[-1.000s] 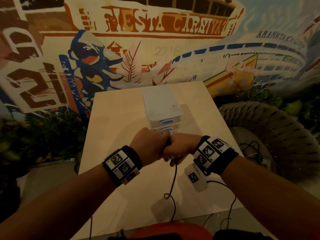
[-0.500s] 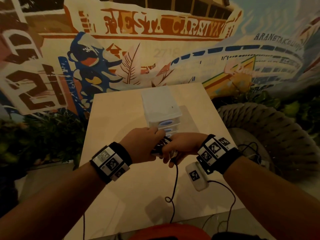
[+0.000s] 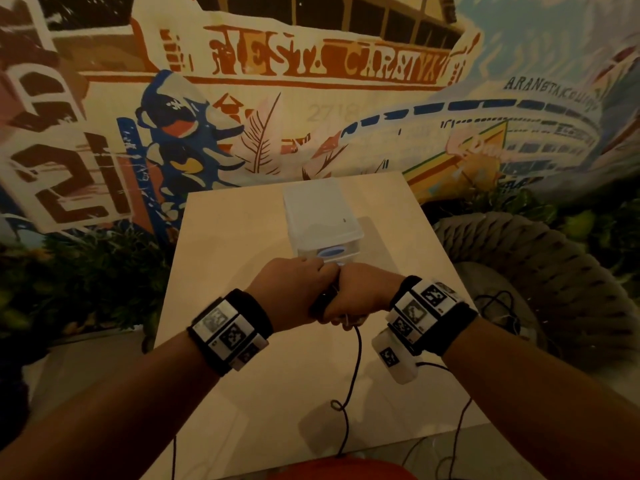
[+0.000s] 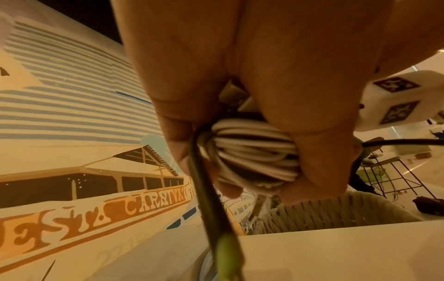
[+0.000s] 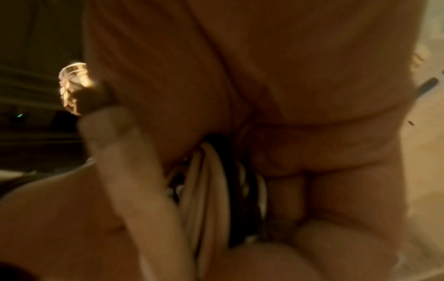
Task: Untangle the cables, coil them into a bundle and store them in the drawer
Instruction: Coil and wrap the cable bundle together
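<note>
Holding one item: a bundle of cables (image 4: 254, 152), white turns wound with black ones, clamped between my two fists above the table (image 3: 242, 237). Left hand (image 3: 294, 289): fingers curled tight round one side of the coil, so the wound loops cannot spring apart. Right hand (image 3: 360, 296): closed on the other side, knuckles touching the left's, most likely to keep the last turn taut. Loose stock: one black cable tail (image 3: 353, 368) hanging from under my right hand, kinked into a small loop low down and running off the near table edge; by my judgement it is yet to be wound in. A pale cable end with a clear plug (image 5: 74, 89) sticks out beside the right palm; its type I cannot tell. Destination: small translucent drawer unit (image 3: 322, 216) just beyond my knuckles, on the same table, its blue-handled drawers shut as far as I can see, so nothing is stored yet. Writing: mural (image 3: 311, 64) behind reads "CARETYK" or similar in orange, hard to be sure; "ARANETA" on the curved white building; faint "2718"; large "21" at left. Wrist bands carry square black-and-white marker tags, no brand legible.
</note>
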{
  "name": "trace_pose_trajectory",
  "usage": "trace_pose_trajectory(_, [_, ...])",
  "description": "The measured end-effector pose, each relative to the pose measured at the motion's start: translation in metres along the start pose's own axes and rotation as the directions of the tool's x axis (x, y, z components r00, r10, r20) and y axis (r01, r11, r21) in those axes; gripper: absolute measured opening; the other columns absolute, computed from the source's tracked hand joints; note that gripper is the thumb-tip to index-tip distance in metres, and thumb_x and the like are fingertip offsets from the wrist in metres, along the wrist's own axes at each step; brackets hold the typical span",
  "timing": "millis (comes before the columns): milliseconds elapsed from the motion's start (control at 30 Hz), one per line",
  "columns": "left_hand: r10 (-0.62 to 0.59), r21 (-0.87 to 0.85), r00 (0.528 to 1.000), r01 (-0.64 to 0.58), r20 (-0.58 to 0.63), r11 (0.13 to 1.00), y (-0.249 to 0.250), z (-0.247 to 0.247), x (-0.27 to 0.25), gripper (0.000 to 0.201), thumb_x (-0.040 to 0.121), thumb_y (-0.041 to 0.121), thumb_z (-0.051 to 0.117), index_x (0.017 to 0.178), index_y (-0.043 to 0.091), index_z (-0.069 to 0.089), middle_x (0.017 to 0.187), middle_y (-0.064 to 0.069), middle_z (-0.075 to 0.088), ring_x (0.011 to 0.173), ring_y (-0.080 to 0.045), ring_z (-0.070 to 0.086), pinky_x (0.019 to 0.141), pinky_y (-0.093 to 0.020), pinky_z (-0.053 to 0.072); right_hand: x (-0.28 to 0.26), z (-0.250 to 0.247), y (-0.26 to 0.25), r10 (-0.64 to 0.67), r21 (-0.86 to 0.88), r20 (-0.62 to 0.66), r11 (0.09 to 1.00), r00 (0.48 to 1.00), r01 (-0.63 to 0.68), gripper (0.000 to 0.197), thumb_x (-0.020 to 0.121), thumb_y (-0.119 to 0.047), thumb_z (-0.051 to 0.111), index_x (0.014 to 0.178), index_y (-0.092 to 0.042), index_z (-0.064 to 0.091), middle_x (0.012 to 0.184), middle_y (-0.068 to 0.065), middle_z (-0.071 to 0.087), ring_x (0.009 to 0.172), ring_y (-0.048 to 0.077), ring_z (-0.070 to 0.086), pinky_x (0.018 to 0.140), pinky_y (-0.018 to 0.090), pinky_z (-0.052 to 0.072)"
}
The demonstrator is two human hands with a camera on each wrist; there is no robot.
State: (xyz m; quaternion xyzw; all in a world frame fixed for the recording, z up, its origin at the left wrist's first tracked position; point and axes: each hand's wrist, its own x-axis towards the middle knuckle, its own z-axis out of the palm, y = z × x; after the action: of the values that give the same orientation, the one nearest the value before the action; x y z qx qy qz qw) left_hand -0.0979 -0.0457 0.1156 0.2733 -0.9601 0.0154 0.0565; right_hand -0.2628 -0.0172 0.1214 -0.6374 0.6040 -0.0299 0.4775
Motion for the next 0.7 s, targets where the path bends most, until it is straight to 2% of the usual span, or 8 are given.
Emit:
trace_pose_trajectory(67, [0.010, -0.002, 0.999, -0.010, -0.053, 1.000, -0.001, 0.003, -0.003, 0.048, 0.064, 0.041, 0.087, 0.101, 0.022, 0.064, 0.084, 0.004, 0.067, 0.062, -0.020, 0.066, 0.045, -0.022, 0.033, -0.005, -0.001, 0.002, -0.037, -0.032, -0.045, 0.999, 0.998, 0.036, 0.018, 0.085, -0.025, 0.077, 0.091, -0.008, 0.076, 0.074, 0.000, 0.074, 0.063, 0.011, 0.071, 0.059, 0.021, 0.058])
trace_pose_trajectory(133, [-0.017, -0.018, 0.998, 0.016, -0.058, 1.000, -0.003, 0.001, -0.005, 0.063, 0.067, 0.047, 0.084, 0.121, 0.028, 0.058, 0.104, 0.005, 0.068, 0.080, -0.020, 0.070, 0.050, -0.026, 0.046, -0.011, -0.005, 0.004, -0.077, -0.028, -0.077, 0.997, 0.994, 0.075, 0.013, 0.084, -0.027, 0.078, 0.087, -0.014, 0.075, 0.072, -0.002, 0.074, 0.062, 0.010, 0.072, 0.059, 0.021, 0.058])
trace_pose_trajectory(200, [-0.123, -0.088, 0.992, 0.120, -0.039, 0.989, -0.011, -0.006, -0.007, 0.092, 0.067, 0.060, 0.078, 0.147, 0.036, 0.037, 0.129, 0.008, 0.064, 0.101, -0.017, 0.069, 0.067, -0.032, 0.059, -0.016, -0.011, 0.007, -0.102, 0.038, -0.111, 0.994, 0.989, 0.107, 0.012, 0.084, -0.028, 0.079, 0.089, -0.018, 0.074, 0.075, 0.000, 0.077, 0.065, 0.013, 0.074, 0.063, 0.026, 0.061])
trace_pose_trajectory(300, [-0.318, -0.331, 0.948, 0.299, -0.004, 0.895, -0.027, -0.011, -0.011, 0.125, 0.057, 0.078, 0.077, 0.155, 0.049, 0.005, 0.142, 0.014, 0.055, 0.113, -0.008, 0.063, 0.086, -0.034, 0.058, -0.023, -0.018, 0.012, -0.135, 0.146, -0.189, 0.976, 0.973, 0.164, 0.009, 0.085, -0.030, 0.079, 0.083, -0.023, 0.074, 0.076, 0.001, 0.077, 0.068, 0.015, 0.075, 0.070, 0.029, 0.063])
trace_pose_trajectory(433, [-0.352, -0.809, 0.916, 0.353, 0.195, 0.470, -0.031, 0.003, -0.021, 0.108, 0.053, 0.080, 0.078, 0.145, 0.055, 0.028, 0.134, 0.019, 0.058, 0.115, -0.002, 0.061, 0.093, -0.031, 0.056, -0.030, -0.023, 0.011, -0.218, 0.350, -0.273, 0.885, 0.937, 0.308, 0.008, 0.088, -0.019, 0.077, 0.088, -0.011, 0.075, 0.077, 0.008, 0.075, 0.066, 0.020, 0.072, 0.066, 0.029, 0.059])
trace_pose_trajectory(500, [-0.265, -0.914, 0.940, 0.289, 0.215, 0.285, -0.021, 0.006, -0.018, 0.089, 0.062, 0.080, 0.074, 0.137, 0.039, 0.049, 0.127, 0.010, 0.067, 0.116, -0.013, 0.064, 0.095, -0.037, 0.056, -0.032, -0.020, 0.008, -0.289, 0.383, -0.283, 0.840, 0.915, 0.384, 0.005, 0.091, -0.011, 0.072, 0.091, -0.007, 0.074, 0.076, 0.011, 0.073, 0.067, 0.023, 0.070, 0.067, 0.031, 0.060])
trace_pose_trajectory(600, [-0.173, -0.982, 0.973, 0.171, 0.155, 0.082, -0.003, -0.002, -0.006, 0.086, 0.071, 0.070, 0.075, 0.134, 0.014, 0.058, 0.114, -0.007, 0.073, 0.093, -0.025, 0.072, 0.077, -0.036, 0.058, -0.026, -0.013, 0.003, -0.408, 0.296, -0.283, 0.824, 0.868, 0.484, 0.016, 0.096, -0.016, 0.067, 0.099, -0.001, 0.072, 0.086, 0.015, 0.075, 0.079, 0.026, 0.073, 0.076, 0.032, 0.061])
trace_pose_trajectory(700, [-0.148, -0.992, 0.983, 0.100, 0.110, -0.072, 0.005, -0.012, 0.001, 0.067, 0.077, 0.052, 0.081, 0.136, 0.027, 0.061, 0.133, -0.008, 0.066, 0.104, -0.047, 0.066, 0.078, -0.067, 0.053, -0.018, -0.006, -0.002, -0.454, 0.239, -0.243, 0.828, 0.857, 0.507, 0.014, 0.098, -0.020, 0.064, 0.105, -0.009, 0.069, 0.095, 0.002, 0.075, 0.092, 0.011, 0.071, 0.081, 0.023, 0.056])
